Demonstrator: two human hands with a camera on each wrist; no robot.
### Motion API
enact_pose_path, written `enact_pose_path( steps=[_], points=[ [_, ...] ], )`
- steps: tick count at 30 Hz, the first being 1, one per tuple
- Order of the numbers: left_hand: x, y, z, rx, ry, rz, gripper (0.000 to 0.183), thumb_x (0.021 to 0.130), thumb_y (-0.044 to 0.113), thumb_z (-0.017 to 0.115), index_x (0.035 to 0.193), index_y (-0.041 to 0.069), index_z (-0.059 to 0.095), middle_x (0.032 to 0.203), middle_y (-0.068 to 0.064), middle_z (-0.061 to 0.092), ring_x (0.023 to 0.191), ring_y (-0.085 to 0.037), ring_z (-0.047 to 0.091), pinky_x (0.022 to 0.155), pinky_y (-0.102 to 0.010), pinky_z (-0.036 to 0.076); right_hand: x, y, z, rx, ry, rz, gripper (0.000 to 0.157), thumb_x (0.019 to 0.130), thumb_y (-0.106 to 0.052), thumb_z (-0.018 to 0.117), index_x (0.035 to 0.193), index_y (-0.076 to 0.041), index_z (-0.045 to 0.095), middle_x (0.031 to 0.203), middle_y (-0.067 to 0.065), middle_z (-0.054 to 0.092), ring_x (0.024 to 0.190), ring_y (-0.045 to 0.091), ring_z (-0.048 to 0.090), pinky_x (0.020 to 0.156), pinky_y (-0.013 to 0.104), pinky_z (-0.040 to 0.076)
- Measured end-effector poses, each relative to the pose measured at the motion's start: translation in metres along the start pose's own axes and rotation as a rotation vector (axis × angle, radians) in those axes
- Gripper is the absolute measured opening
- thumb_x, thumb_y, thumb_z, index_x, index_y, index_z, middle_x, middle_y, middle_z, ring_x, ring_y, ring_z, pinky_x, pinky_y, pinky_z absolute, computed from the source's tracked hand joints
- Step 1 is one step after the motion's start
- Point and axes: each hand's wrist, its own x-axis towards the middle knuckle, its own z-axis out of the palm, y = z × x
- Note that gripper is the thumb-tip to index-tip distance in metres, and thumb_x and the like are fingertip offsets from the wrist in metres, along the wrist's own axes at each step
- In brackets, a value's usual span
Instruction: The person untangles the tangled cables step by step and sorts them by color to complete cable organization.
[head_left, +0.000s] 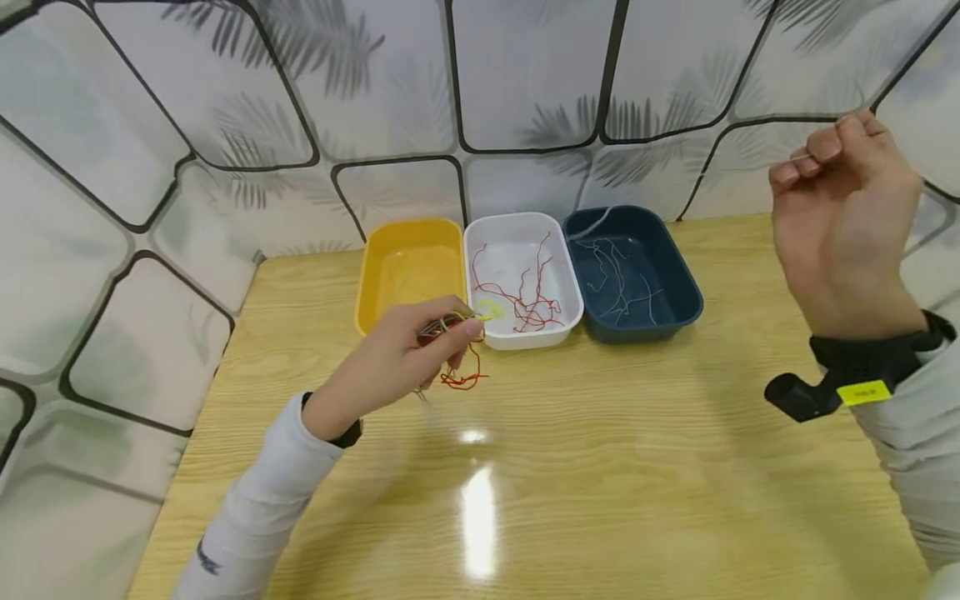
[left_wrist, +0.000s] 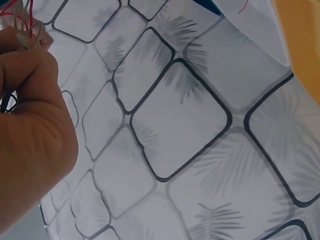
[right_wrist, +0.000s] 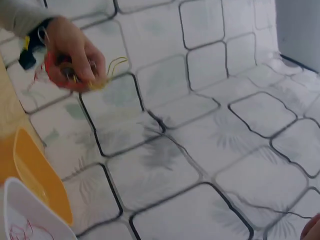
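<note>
At the front of the white bin, my left hand [head_left: 401, 354] grips a bundle of thin, kinked wires [head_left: 442, 323], mostly red, grey and yellow. Red ends [head_left: 465, 379] dangle below its fingers, and a yellow loop [right_wrist: 117, 62] sticks out in the right wrist view. Raised at the far right, my right hand [head_left: 847, 208] pinches a thin pale wire [head_left: 797, 158] between thumb and fingers. Only a fingertip or so of that hand shows at the corner of the right wrist view. The left wrist view shows the left hand with red and grey strands [left_wrist: 27, 22].
Against the patterned wall covering [head_left: 525, 75] stand three bins on the wooden table [head_left: 570, 467]. The yellow bin [head_left: 412, 237] is at left. The white bin [head_left: 528, 340] holds red and some yellow-green strands. The navy bin [head_left: 637, 333] holds pale strands; a grey strand [head_left: 596, 223] crosses its rim.
</note>
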Motion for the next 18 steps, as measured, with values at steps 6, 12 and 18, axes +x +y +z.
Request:
enact_pose_path(
  steps=[6,12,18],
  points=[
    [-0.018,-0.004,-0.008,0.017,0.024,-0.120,0.019,0.092,0.044,0.049,0.089,0.026,0.055,0.070,-0.002,0.052,0.045,-0.018,0.041,0.041,-0.033,0.038,0.022,0.020,-0.030,-0.297,-0.024,-0.010,0.009,0.090,0.002,0.047,0.095,0.005,0.040,0.081,0.017,0.045,0.067,0.025,0.043,0.058,0.033,0.042],
    [-0.044,0.007,-0.026,0.087,0.065,-0.213,0.022,0.093,0.045,0.048,0.092,0.023,0.053,0.071,-0.003,0.054,0.046,-0.017,0.044,0.042,-0.032,0.039,0.042,0.077,-0.062,-0.683,-0.103,0.155,0.015,0.090,-0.007,0.055,0.095,0.001,0.044,0.087,0.012,0.051,0.074,0.019,0.049,0.067,0.028,0.044],
    [-0.040,0.029,-0.033,0.105,0.108,-0.179,0.017,0.095,0.038,0.047,0.092,0.022,0.052,0.071,-0.001,0.054,0.045,-0.018,0.043,0.042,-0.032,0.038,0.054,0.102,-0.097,-1.332,-0.405,0.302,0.020,0.094,-0.019,0.052,0.104,-0.002,0.049,0.096,0.010,0.052,0.084,0.020,0.052,0.072,0.027,0.045]
  ],
)
